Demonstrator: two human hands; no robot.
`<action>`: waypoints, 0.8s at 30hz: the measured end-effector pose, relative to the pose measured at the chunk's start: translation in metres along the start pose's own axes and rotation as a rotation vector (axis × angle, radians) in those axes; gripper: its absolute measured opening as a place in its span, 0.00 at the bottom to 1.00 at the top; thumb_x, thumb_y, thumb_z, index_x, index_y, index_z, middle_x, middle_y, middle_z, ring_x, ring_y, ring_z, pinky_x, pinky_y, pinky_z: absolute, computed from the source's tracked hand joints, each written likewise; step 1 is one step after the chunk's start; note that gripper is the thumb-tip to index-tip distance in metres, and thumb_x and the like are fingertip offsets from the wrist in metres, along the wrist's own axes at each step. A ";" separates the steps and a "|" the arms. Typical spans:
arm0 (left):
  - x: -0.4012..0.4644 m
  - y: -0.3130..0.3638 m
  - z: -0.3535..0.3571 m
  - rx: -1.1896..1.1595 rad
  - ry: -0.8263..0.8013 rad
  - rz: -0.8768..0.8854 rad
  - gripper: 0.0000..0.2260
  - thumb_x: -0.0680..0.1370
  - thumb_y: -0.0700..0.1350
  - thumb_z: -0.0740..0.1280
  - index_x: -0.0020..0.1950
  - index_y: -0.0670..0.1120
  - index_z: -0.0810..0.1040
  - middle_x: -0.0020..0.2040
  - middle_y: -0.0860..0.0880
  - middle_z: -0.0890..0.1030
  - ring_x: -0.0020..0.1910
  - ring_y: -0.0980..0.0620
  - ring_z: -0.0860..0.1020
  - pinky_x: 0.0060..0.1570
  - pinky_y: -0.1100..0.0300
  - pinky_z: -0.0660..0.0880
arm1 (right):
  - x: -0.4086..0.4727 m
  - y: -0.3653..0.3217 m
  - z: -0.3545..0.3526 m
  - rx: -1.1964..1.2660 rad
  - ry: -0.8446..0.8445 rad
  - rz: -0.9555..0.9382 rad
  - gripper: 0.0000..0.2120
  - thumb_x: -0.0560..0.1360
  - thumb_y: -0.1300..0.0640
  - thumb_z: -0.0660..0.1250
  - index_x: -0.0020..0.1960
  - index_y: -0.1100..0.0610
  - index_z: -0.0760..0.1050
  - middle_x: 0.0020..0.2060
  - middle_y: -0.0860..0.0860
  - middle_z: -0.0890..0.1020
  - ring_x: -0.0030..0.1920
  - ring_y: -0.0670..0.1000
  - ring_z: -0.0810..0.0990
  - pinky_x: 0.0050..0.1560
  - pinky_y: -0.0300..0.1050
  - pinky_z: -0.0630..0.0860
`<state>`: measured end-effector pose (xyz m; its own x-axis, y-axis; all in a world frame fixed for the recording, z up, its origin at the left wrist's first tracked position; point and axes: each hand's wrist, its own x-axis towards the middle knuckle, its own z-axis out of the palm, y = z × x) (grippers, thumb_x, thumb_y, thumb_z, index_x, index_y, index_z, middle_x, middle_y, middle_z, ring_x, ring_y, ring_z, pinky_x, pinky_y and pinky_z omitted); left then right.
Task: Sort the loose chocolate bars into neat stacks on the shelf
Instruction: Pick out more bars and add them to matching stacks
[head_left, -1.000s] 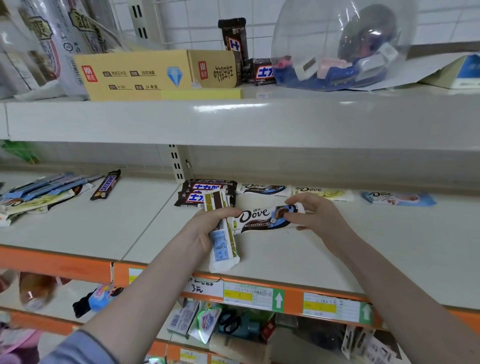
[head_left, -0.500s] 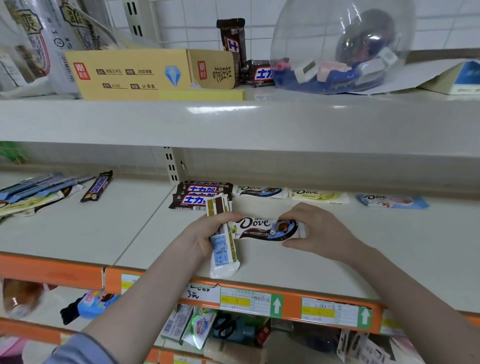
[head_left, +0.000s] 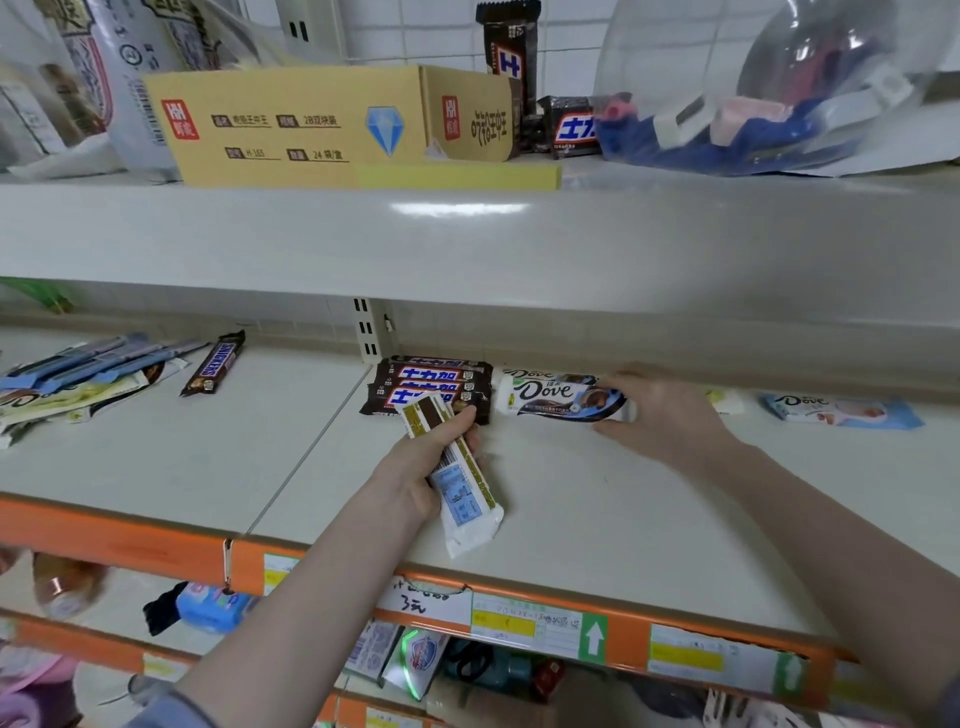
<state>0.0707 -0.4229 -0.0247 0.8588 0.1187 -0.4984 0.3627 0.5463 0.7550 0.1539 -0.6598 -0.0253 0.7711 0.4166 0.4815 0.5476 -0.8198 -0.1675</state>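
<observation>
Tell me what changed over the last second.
The right hand carried the white-and-brown Dove chocolate bar from mid-shelf back onto the Dove bar lying beside the dark Snickers stack, still gripping it. The left hand keeps holding its white bar, back side up.

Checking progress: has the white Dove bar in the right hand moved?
Yes. The white Dove bar went back toward the shelf's rear, now atop another Dove bar beside the dark brown bar stack, held by the right hand.

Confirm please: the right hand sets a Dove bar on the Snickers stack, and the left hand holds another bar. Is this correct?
Not quite. In the head view the right hand sets the Dove bar on another Dove bar, beside the Snickers stack, not on it. The left hand does hold another bar.
</observation>
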 end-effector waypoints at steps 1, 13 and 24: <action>0.000 0.000 0.000 0.003 -0.003 -0.004 0.06 0.69 0.41 0.74 0.38 0.42 0.77 0.30 0.47 0.80 0.25 0.53 0.78 0.28 0.60 0.78 | 0.005 0.001 0.004 -0.010 -0.024 0.014 0.17 0.67 0.51 0.71 0.55 0.52 0.77 0.48 0.50 0.80 0.50 0.54 0.78 0.42 0.43 0.70; 0.006 0.002 -0.003 0.046 -0.079 -0.034 0.05 0.69 0.41 0.73 0.38 0.43 0.78 0.32 0.47 0.79 0.26 0.53 0.77 0.29 0.61 0.77 | 0.028 0.014 0.027 -0.062 -0.102 -0.062 0.14 0.68 0.49 0.72 0.51 0.55 0.80 0.45 0.54 0.82 0.48 0.58 0.77 0.48 0.46 0.70; 0.007 0.004 -0.006 0.053 -0.154 -0.054 0.06 0.73 0.42 0.70 0.38 0.43 0.76 0.33 0.47 0.77 0.31 0.51 0.75 0.29 0.61 0.77 | 0.024 0.012 0.027 -0.002 -0.061 -0.039 0.16 0.68 0.54 0.73 0.54 0.58 0.80 0.45 0.57 0.82 0.49 0.59 0.76 0.50 0.48 0.68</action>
<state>0.0763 -0.4154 -0.0279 0.8813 -0.0400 -0.4708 0.4248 0.5034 0.7524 0.1880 -0.6486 -0.0387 0.7673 0.4715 0.4347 0.5772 -0.8031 -0.1478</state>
